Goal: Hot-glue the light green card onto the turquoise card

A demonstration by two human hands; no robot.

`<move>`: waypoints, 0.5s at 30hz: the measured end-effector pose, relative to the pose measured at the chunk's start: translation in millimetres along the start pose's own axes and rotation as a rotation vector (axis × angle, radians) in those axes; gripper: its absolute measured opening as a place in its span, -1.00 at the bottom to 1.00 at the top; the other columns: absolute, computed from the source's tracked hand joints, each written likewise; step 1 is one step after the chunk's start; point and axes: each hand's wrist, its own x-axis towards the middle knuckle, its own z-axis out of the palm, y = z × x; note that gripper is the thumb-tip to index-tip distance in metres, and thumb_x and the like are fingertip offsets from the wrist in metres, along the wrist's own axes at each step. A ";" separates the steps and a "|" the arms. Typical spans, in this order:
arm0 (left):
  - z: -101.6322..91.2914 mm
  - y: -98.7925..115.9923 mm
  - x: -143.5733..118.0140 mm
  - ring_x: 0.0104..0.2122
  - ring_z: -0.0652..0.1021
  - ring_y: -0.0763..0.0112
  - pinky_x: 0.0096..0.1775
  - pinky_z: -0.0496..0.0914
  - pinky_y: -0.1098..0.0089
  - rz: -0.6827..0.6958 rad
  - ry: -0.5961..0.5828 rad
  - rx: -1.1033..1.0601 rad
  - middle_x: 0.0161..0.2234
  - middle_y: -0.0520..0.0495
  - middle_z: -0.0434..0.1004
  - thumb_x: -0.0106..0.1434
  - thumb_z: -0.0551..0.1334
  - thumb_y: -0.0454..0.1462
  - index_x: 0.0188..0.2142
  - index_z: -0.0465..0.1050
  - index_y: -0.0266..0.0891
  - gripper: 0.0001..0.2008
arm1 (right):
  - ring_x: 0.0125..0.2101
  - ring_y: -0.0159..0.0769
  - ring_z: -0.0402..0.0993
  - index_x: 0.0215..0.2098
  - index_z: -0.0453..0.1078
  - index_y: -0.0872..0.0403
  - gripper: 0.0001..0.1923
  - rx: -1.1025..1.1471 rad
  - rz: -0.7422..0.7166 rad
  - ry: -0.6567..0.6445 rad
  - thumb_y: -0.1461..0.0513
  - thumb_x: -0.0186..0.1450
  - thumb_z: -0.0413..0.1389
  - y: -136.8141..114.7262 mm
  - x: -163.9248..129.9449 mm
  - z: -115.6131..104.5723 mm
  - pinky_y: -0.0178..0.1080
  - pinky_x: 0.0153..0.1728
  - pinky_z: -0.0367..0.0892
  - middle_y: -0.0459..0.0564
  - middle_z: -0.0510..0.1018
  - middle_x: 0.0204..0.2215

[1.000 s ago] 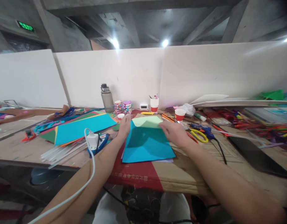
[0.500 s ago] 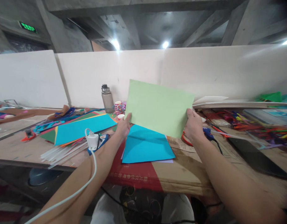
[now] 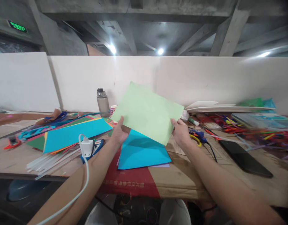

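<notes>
A light green sheet of paper [image 3: 148,112] is held up above the table, tilted with its right side lower. My left hand [image 3: 119,132] pinches its lower left edge, thumb on the near face. At the right edge, my right hand [image 3: 181,131] grips the sheet between thumb and fingers. Under it, a blue sheet [image 3: 144,153] lies on the table, with the edge of a pale purple sheet [image 3: 161,165] showing below. The green sheet covers the far part of the blue one.
To the left lie more coloured sheets [image 3: 73,132], white glue sticks [image 3: 53,162] and a power strip with a white plug [image 3: 87,147]. A bottle [image 3: 103,103] stands behind. On the right are a blue glue gun [image 3: 200,136], a black phone [image 3: 244,157] and coloured pipe cleaners [image 3: 272,137].
The green sheet has come down slightly and tilted more, its surface now bending. Both hands have moved left in view, the right one more, bringing them a little closer together.
</notes>
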 end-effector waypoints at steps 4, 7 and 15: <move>8.0 -6.3 -9.2 -0.07 0.55 0.25 0.05 0.40 0.19 -0.086 0.000 0.052 -0.09 -0.15 0.57 0.28 0.16 -0.38 0.02 0.39 -0.28 -0.69 | -0.38 -0.39 0.52 -0.29 0.44 0.02 -0.76 0.005 0.092 -0.066 0.18 0.05 0.24 0.3 -8.0 3.0 -0.33 -0.40 0.44 -0.15 0.61 -0.30; 5.2 -5.6 -4.2 -0.15 0.59 0.28 0.01 0.44 0.19 -0.012 0.089 0.046 -0.14 -0.11 0.59 0.25 0.17 -0.43 0.02 0.39 -0.26 -0.66 | -0.38 -0.41 0.51 -0.27 0.43 0.00 -0.74 0.006 0.104 -0.139 0.15 0.07 0.25 -7.3 -7.8 0.7 -0.36 -0.43 0.42 -0.16 0.60 -0.27; 2.7 9.9 -2.1 -0.15 0.59 0.24 0.02 0.42 0.23 -0.122 0.045 -0.046 -0.22 -0.16 0.62 0.33 0.11 -0.27 -0.02 0.43 -0.35 -0.71 | -0.52 -0.45 0.42 -0.44 0.44 0.08 -0.71 -0.057 0.034 -0.073 0.11 -0.07 0.33 -9.9 -7.0 2.2 -0.39 -0.51 0.38 -0.15 0.55 -0.47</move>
